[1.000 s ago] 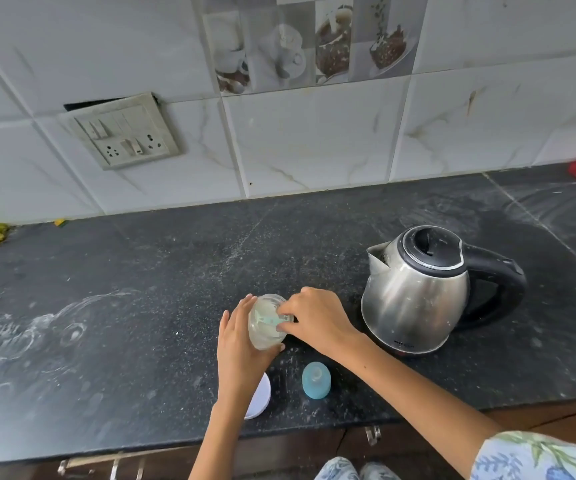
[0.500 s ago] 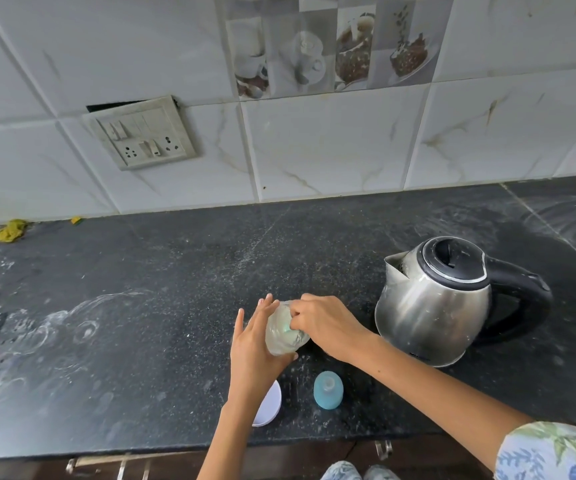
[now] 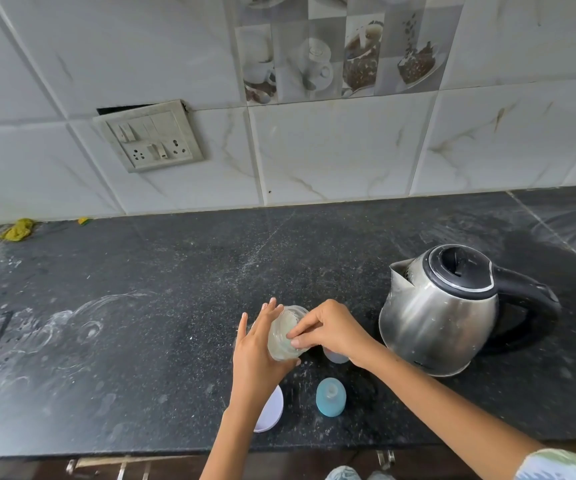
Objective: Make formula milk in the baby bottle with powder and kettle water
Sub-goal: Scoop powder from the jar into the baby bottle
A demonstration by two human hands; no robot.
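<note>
My left hand (image 3: pixel 257 355) holds a clear powder jar (image 3: pixel 281 336) tilted above the black counter (image 3: pixel 141 341), thumb under it and fingers stretched along its side. My right hand (image 3: pixel 331 329) pinches its fingertips together against the jar's front. The pale green scoop seen earlier is hidden inside them. A whitish piece, perhaps the baby bottle (image 3: pixel 337 357), peeks out below my right hand. A blue bottle cap (image 3: pixel 330 397) stands near the counter's front edge. The steel kettle (image 3: pixel 435 317) with a black lid and handle stands just right of my right hand.
A white lid (image 3: pixel 272 412) lies flat by my left wrist near the front edge. A switch and socket plate (image 3: pixel 149 136) sits on the tiled wall. A yellow rag (image 3: pixel 18 230) lies far back left. White powder smears mark the counter's left side.
The jar has tilted further over to the right. My right hand's fingers have come from the jar's mouth down to its front side. The scoop is no longer visible.
</note>
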